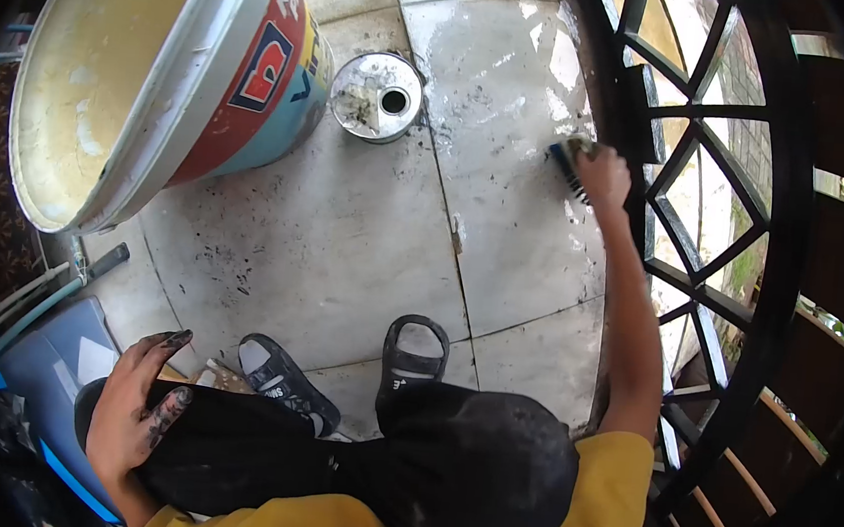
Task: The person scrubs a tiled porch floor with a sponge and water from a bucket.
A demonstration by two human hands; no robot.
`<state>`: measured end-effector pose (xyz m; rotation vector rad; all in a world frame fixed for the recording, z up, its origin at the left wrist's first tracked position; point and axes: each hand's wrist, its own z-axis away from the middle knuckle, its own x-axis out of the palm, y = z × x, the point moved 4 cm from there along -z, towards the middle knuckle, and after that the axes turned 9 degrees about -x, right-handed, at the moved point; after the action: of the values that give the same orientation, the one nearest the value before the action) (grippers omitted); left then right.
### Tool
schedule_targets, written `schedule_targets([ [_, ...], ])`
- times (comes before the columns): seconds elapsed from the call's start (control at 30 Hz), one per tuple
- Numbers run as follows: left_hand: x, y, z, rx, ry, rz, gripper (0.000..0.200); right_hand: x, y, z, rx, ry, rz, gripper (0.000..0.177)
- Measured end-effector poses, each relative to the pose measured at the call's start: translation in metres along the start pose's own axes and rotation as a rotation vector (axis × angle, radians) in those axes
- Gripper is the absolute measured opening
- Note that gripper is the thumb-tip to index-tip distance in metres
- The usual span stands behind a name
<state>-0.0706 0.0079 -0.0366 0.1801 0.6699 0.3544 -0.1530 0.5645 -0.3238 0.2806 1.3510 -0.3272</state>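
My right hand [605, 175] is wrapped round a brush [573, 169] with dark bristles, low over the pale floor tiles [509, 191] beside the dark metal grille. White smears mark the tiles near it. At the lower left, my left hand [137, 404] rests by my knee, fingers spread and stained black, holding nothing. A round metal can [377, 97] with a dark hole in its top stands on the tiles.
A large paint bucket [247, 78] fills the upper left. The black grille [695, 187] runs down the right side. Two dark sandals [415, 351] are on my feet. A blue plastic container [53, 352] and a hose [25, 324] lie at the left.
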Motion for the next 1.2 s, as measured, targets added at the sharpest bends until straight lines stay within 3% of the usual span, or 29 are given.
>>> schedule_targets([
  [0.1, -0.005, -0.007, 0.007, -0.046, 0.026, -0.038, 0.063, 0.014, 0.004, -0.006, -0.058, 0.106, -0.119, 0.055],
  [0.17, -0.006, -0.013, 0.009, -0.064, 0.044, -0.043, 0.063, 0.027, 0.009, 0.000, -0.021, -0.134, -0.236, 0.058],
  [0.2, -0.006, -0.014, 0.009, -0.062, 0.051, -0.033, 0.063, 0.041, 0.012, 0.015, 0.041, -0.099, -0.268, 0.063],
  [0.23, -0.007, -0.013, 0.010, -0.059, 0.052, 0.001, 0.063, 0.009, -0.019, 0.047, 0.036, -0.110, -0.327, 0.058],
  [0.3, -0.008, -0.017, 0.012, -0.061, 0.047, 0.033, 0.064, 0.012, -0.034, 0.092, -0.095, 0.046, -0.223, 0.045],
  [0.33, -0.008, -0.020, 0.013, -0.077, 0.048, 0.013, 0.064, 0.027, -0.032, 0.110, -0.147, 0.100, -0.246, 0.048],
  [0.37, -0.008, -0.021, 0.013, -0.092, 0.050, -0.008, 0.064, 0.020, -0.046, 0.127, -0.207, 0.039, -0.163, 0.056],
  [0.43, -0.009, -0.016, 0.008, -0.090, 0.038, 0.009, 0.064, 0.040, -0.057, 0.130, -0.692, -0.187, -0.082, 0.063],
  [0.5, -0.010, -0.014, 0.004, -0.090, 0.014, 0.021, 0.064, 0.042, -0.042, 0.084, -0.472, -0.051, -0.175, 0.065],
  [0.57, -0.009, -0.015, 0.000, -0.076, 0.028, 0.000, 0.063, 0.035, -0.016, 0.008, 0.073, 0.171, 0.014, 0.065],
  [0.67, -0.013, -0.015, 0.004, -0.065, 0.035, -0.010, 0.063, 0.029, -0.035, 0.010, -0.019, 0.115, -0.093, 0.063],
  [0.7, -0.012, -0.015, 0.006, -0.060, 0.034, -0.005, 0.063, 0.038, -0.053, 0.038, -0.208, -0.024, -0.076, 0.059],
  [0.73, -0.013, -0.013, 0.007, -0.073, 0.012, 0.018, 0.066, 0.042, -0.048, 0.043, -0.223, -0.017, -0.073, 0.059],
  [0.8, -0.014, -0.017, 0.008, -0.068, 0.009, 0.022, 0.067, 0.057, -0.034, 0.053, -0.626, -0.211, -0.171, 0.058],
  [0.83, -0.012, -0.019, 0.009, -0.060, 0.004, 0.017, 0.068, 0.046, -0.019, 0.025, -0.359, -0.071, -0.197, 0.059],
  [0.87, -0.009, -0.019, 0.010, -0.064, -0.006, 0.017, 0.068, 0.039, -0.021, 0.015, -0.357, -0.081, -0.195, 0.059],
  [0.93, -0.012, -0.019, 0.008, -0.108, 0.020, -0.013, 0.068, 0.013, -0.014, 0.000, 0.092, 0.214, 0.037, 0.068],
  [0.97, -0.017, -0.019, 0.008, -0.101, 0.025, -0.024, 0.068, 0.022, -0.030, 0.015, -0.153, -0.027, 0.039, 0.066],
  [1.0, -0.017, -0.019, 0.009, -0.100, 0.036, -0.013, 0.069, 0.031, -0.024, 0.013, -0.163, -0.017, 0.042, 0.066],
  [1.07, -0.015, -0.019, 0.015, -0.089, 0.040, 0.010, 0.069, 0.030, -0.030, 0.031, -0.535, 0.036, 0.028, 0.062],
  [1.1, -0.015, -0.020, 0.015, -0.078, 0.033, 0.014, 0.069, 0.026, -0.009, 0.006, -0.097, -0.054, 0.033, 0.064],
  [1.17, -0.015, -0.022, 0.017, -0.016, 0.017, 0.066, 0.068, 0.007, -0.002, -0.003, 0.118, 0.235, -0.136, 0.069],
  [1.2, -0.017, -0.022, 0.017, -0.014, 0.028, 0.057, 0.068, 0.011, -0.006, 0.003, 0.122, 0.241, -0.148, 0.069],
])
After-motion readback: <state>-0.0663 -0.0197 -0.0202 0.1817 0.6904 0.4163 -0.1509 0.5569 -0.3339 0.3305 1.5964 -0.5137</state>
